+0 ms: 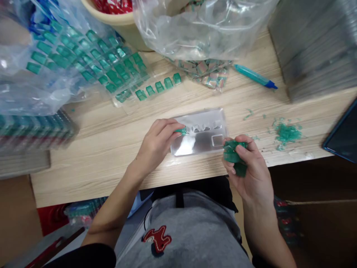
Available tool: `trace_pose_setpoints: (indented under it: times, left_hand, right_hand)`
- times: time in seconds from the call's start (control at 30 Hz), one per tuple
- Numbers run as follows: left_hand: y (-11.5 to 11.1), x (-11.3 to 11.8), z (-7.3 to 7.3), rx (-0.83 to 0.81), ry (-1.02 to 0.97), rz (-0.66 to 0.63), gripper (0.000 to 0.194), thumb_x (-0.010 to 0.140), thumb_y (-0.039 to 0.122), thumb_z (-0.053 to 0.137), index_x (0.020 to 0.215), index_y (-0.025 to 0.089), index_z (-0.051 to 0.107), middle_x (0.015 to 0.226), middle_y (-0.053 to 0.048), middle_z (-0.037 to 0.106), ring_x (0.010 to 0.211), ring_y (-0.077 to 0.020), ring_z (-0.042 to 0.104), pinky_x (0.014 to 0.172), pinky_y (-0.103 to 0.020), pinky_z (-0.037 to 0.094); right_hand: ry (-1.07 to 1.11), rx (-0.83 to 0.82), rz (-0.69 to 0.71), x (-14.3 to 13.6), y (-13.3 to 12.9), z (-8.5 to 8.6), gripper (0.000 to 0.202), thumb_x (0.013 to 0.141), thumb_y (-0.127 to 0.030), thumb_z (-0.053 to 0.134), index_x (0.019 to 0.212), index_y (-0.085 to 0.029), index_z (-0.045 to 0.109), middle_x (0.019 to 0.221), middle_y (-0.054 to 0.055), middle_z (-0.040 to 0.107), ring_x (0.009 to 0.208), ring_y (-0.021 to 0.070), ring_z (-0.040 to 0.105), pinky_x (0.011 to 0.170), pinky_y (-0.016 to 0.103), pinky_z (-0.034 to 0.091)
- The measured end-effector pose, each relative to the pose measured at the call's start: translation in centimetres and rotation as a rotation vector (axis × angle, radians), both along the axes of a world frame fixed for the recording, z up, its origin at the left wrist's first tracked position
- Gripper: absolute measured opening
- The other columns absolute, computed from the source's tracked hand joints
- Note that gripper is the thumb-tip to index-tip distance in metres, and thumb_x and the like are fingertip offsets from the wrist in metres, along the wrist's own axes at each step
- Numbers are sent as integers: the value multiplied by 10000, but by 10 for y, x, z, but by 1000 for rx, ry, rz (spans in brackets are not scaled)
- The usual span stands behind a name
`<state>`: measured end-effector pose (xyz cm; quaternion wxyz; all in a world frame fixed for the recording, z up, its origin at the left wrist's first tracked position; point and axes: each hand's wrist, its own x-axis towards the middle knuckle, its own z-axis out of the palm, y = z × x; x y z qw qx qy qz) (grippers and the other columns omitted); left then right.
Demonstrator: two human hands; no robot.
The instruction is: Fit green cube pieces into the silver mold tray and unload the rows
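My left hand (163, 139) pinches a small translucent green plastic cap (182, 130) at the left end of a row of raised bumps on a clear plastic tray (192, 146). A square outline is moulded near the tray's right end. Just off that end, my right hand (251, 167) is closed around several more green plastic caps (232, 150), bunched together in the fingers and palm. Behind the tray, a row of similar green caps (159, 87) stands on the wooden table.
Trays of green caps (114, 76) and plastic bags crowd the back left. A cream bucket (122, 26), a clear bag (200, 33) and a blue pen (255, 76) lie behind. Green scraps (287, 132) are piled at right, near stacked clear sheets (318, 52) and a dark device (343, 130).
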<state>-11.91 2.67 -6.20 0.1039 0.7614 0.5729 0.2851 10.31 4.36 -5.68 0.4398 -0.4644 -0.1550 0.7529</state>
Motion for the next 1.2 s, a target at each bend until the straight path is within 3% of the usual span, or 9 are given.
trace_pose_setpoints:
  times: [0.23, 0.37, 0.57, 0.7, 0.87, 0.97, 1.03, 1.1, 1.2]
  left_hand:
    - [6, 2, 2, -96, 58, -132, 188, 951, 146, 517, 1110, 148, 618, 1062, -94, 661, 1002, -181, 626, 879, -316, 533]
    - [5, 4, 0, -92, 70, -111, 175, 943, 167, 537, 1087, 129, 630, 1000, -95, 674, 949, -186, 635, 844, -315, 537]
    - [5, 9, -7, 40, 161, -178, 179, 920, 100, 560, 1091, 108, 614, 1008, -106, 688, 906, -192, 621, 802, -334, 502]
    - [4, 12, -8, 62, 229, -134, 192, 923, 164, 579, 1110, 158, 625, 978, -81, 703, 873, -206, 620, 777, -354, 493]
    - [-5, 28, 17, -111, -157, -37, 251, 939, 180, 558, 1177, 243, 611, 1092, -59, 657, 1009, -198, 606, 865, -353, 498]
    - [-12, 40, 34, -236, -370, -54, 256, 932, 203, 578, 1178, 266, 611, 1053, -34, 632, 954, -158, 603, 842, -297, 521]
    - [-15, 46, 40, -303, -427, -65, 259, 910, 251, 621, 1168, 261, 621, 1060, -46, 596, 920, -153, 598, 827, -293, 533]
    - [-18, 48, 42, -370, -506, -76, 234, 901, 276, 634, 1134, 254, 630, 1068, -55, 579, 950, -159, 598, 852, -303, 532]
    - [-22, 46, 41, -466, -663, -119, 152, 910, 254, 619, 1061, 243, 613, 1035, -47, 615, 1016, -169, 608, 874, -301, 525]
  right_hand:
    - [-58, 5, 91, -3, 2, -4, 177, 695, -257, 712, 820, -231, 589, 827, -2, 643, 510, 44, 434, 363, 143, 297]
    - [-31, 6, 106, -5, 2, -6, 174, 698, -259, 724, 823, -234, 604, 816, -8, 639, 525, 48, 442, 374, 139, 303]
    - [-79, -3, 97, -5, -1, -10, 205, 679, -286, 766, 830, -237, 636, 782, -18, 618, 563, 56, 467, 395, 129, 340]
    - [-69, 16, 113, -5, -2, -10, 194, 710, -288, 743, 864, -243, 635, 829, -16, 639, 577, 51, 481, 402, 122, 348]
    - [142, 72, 238, -8, -4, -6, 221, 773, -311, 693, 990, -287, 656, 898, -9, 687, 532, 46, 473, 400, 137, 353]
    - [59, 233, 277, -9, -8, 2, 287, 813, -293, 672, 1098, -330, 658, 984, -10, 687, 595, 65, 537, 453, 166, 432]
    - [-129, 395, 284, -9, -12, 10, 347, 828, -231, 657, 1157, -342, 647, 1114, -4, 671, 826, 112, 625, 660, 232, 542]
    - [-290, 567, 286, -9, -14, 16, 413, 828, -160, 640, 1197, -346, 636, 1190, -8, 650, 1064, 147, 600, 927, 313, 517]
    - [-356, 675, 271, -9, -17, 15, 444, 819, -130, 637, 1200, -357, 640, 1138, -18, 659, 1116, 146, 572, 1039, 339, 452]
